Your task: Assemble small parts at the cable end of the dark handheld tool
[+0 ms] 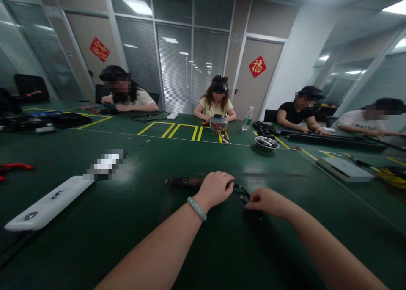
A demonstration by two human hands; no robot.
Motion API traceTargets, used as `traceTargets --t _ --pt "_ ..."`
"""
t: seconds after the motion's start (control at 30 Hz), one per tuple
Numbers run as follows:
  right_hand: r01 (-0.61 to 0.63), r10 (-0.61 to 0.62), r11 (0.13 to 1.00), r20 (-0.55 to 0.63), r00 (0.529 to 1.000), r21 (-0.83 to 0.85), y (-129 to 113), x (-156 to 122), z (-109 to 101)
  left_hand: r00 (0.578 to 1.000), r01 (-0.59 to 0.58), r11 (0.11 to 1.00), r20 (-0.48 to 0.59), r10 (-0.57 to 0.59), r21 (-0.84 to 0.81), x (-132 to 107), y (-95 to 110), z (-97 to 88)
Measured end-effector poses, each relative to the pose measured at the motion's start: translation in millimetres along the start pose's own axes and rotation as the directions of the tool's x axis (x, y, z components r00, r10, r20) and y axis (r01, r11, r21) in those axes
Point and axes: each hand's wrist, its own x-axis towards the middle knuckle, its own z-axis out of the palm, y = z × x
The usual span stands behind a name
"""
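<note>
A dark electric screwdriver (182, 182) lies on the green table with its nose toward the left. My left hand (215, 188), a pale bangle at its wrist, is wrapped round the rear of the screwdriver's body. From that end a thin black cable (242, 190) runs to my right hand (268, 203), whose fingers are pinched on it. A short cable end with a light tip (242, 199) pokes out beside the right fingertips. The part of the cable inside the right hand is hidden.
On the left are a white power strip (50, 203), a phone (109, 163) and red-handled pliers (15, 166). A metal bowl (267, 144), a water bottle (248, 119) and a flat grey box (345, 169) stand farther off. Several people work across the table.
</note>
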Motion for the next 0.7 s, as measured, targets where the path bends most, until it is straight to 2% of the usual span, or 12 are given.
traceTargets --t 0.1,0.2,0.3,0.4,0.57,0.7 --pt "0.02 -0.02 1.0 0.063 0.998 0.01 -4.5 6.0 2.0 0.996 -0.031 0.999 0.083 0.028 0.043 -1.1 1.1 -0.2" --pt "0.1 -0.106 0.991 0.065 0.992 0.093 -11.2 12.6 -2.3 0.988 -0.02 0.997 0.154 0.008 0.075 -0.3 1.0 0.0" --pt "0.176 -0.187 0.948 0.02 0.982 0.265 -18.8 21.0 -5.2 0.985 -0.012 0.995 0.173 -0.005 0.095 2.2 0.1 1.1" --pt "0.207 -0.217 0.856 -0.033 0.976 0.474 -22.1 30.8 -1.3 0.985 -0.004 0.994 0.172 -0.016 0.113 5.0 -0.3 3.3" --pt "0.25 -0.207 0.757 -0.141 0.968 0.604 -5.8 42.0 13.7 0.983 0.015 0.99 0.179 -0.04 0.138 8.4 1.2 7.2" --pt "0.238 -0.185 0.723 -0.15 0.971 0.649 11.6 44.3 18.3 0.984 0.038 0.986 0.165 -0.064 0.16 10.1 4.0 12.2"
